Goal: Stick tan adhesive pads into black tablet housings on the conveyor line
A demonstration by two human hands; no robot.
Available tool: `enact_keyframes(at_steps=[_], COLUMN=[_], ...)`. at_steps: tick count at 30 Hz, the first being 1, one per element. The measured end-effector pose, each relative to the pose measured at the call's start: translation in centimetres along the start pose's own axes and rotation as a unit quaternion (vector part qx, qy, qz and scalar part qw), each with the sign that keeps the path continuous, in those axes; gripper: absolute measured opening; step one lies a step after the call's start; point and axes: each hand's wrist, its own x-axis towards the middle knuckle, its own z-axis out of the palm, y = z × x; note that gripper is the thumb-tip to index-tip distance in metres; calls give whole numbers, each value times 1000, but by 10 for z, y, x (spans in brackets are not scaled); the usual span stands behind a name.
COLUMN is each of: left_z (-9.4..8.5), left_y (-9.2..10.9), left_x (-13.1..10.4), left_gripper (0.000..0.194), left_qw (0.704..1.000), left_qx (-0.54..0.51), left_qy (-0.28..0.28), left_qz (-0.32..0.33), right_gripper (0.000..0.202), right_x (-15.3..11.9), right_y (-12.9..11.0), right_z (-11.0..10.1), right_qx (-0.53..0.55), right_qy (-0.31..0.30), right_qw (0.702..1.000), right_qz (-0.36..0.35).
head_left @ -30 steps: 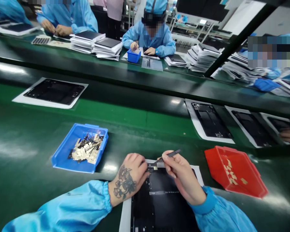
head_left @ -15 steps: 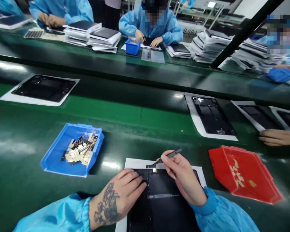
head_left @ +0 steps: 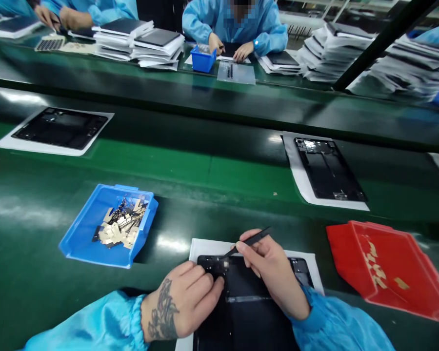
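Observation:
An open black tablet housing point(head_left: 256, 321) lies on a white sheet point(head_left: 195, 246) in front of me. My left hand point(head_left: 185, 297), its fingers bent and together, presses on the tablet's upper left part. In my right hand point(head_left: 267, 268) is a slim black spudger point(head_left: 254, 237), pinched between thumb and fingers. Its tip points down and left to the tablet's top edge, close to a small pale piece point(head_left: 226, 264). Whether the tip touches that piece I cannot tell. My left fingertips are partly hidden.
A blue bin point(head_left: 80, 234) of small parts with thin wires stands left; a red bin point(head_left: 391, 268) with yellowish scraps stands right. Two open tablets point(head_left: 60, 127) point(head_left: 331, 170) lie on sheets on the green belt point(head_left: 190, 168). Across it, co-workers sit by stacked tablets point(head_left: 122, 41).
The spudger's tip has moved slightly left, near my left fingers, which are more bent now. The view has shifted; a co-worker's hand and a tablet at the right are out of sight.

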Motion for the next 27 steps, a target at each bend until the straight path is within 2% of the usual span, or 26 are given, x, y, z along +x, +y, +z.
enact_keyframes(at_steps=[4,11,18,27], left_z=[6,12,9,5], left_y=[-1,-2,-3,-5], left_x=[-4,-5,-1,1], left_gripper=[21,17,15,21], left_qw=[999,996,995,996], left_qx=[-12,-41,-60,-75], left_qy=[-36,-65,-58,-32], left_qz=[-19,-54,-57,-43], right_gripper=[23,17,14,16], right_x=[1,-1,-3,-5], right_y=[6,3,0,1], right_z=[0,0,2,1], right_qx=[-81,-129,-153,-109], right_qy=[8,6,6,6], right_qw=[995,990,986,992], right_qz=[-48,-52,-62,-63])
